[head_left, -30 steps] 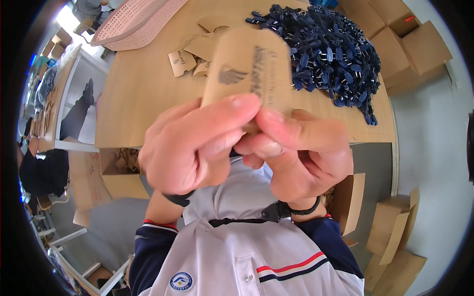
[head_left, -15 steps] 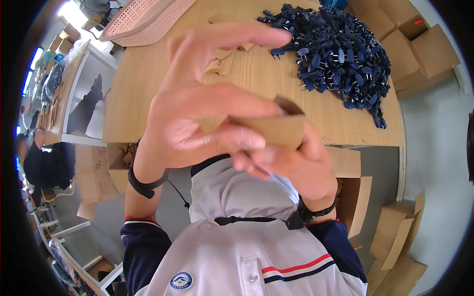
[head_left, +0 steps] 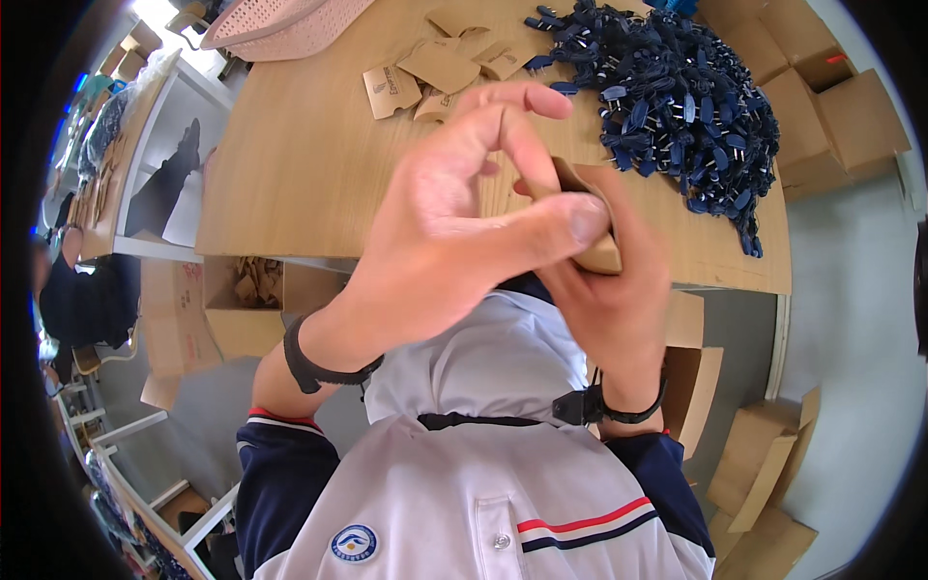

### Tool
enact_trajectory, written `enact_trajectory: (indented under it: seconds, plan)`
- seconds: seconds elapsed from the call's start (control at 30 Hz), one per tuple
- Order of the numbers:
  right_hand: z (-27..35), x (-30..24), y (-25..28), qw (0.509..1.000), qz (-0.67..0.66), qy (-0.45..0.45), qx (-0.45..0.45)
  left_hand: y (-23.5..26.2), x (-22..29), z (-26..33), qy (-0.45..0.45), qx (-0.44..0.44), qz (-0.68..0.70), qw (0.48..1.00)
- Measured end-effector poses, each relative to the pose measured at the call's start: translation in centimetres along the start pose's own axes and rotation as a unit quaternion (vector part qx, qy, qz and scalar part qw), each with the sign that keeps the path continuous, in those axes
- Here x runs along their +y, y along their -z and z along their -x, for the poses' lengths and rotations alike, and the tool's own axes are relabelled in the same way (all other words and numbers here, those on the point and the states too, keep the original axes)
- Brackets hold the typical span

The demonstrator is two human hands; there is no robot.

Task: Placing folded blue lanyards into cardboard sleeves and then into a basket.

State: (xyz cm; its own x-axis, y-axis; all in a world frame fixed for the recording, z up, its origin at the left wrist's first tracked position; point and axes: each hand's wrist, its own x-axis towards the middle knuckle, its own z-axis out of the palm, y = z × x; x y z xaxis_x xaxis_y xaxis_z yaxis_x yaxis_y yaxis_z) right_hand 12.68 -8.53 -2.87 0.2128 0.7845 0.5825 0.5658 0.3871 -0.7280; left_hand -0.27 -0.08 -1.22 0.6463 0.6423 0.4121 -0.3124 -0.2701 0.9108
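Observation:
A small brown cardboard box (head_left: 601, 256) with a curved, raised edge is held between my two hands above the table's near edge. My right hand (head_left: 628, 232) wraps round it from the right. From the left, my left hand (head_left: 474, 203) presses its thumb on the near face, with a finger at the far edge and another finger held out. Part of the box is hidden by my fingers, and I cannot see inside it. Beyond my left hand, several similar brown boxes (head_left: 440, 66) lie loosely on the wooden table (head_left: 290, 164).
A big heap of dark blue plugs with cables (head_left: 691, 111) covers the far right of the table. A pink perforated basket (head_left: 280, 31) stands at the far left. Below the table's left edge, an open carton (head_left: 246, 329) holds brown pieces. More open cartons (head_left: 764, 454) stand at right.
The small box has turned from lying level to a steeper tilt. My left hand has moved right, its thumb now on the near face. The boxes on the table have come into fuller view.

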Motion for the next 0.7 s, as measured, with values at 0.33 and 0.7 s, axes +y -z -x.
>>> enact_trajectory:
  seconds: [0.33, 0.7]
  plan:
    - [1.0, -0.7, 1.8, 0.902, -0.311, -0.269, -0.134, 0.4, -1.6, 0.5, 0.071, -0.019, -0.060, 0.996]
    - [2.0, -0.5, -0.8, 0.897, -0.398, -0.188, 0.041, -2.0, -3.2, 0.9, -0.369, 0.002, -0.434, 0.822]
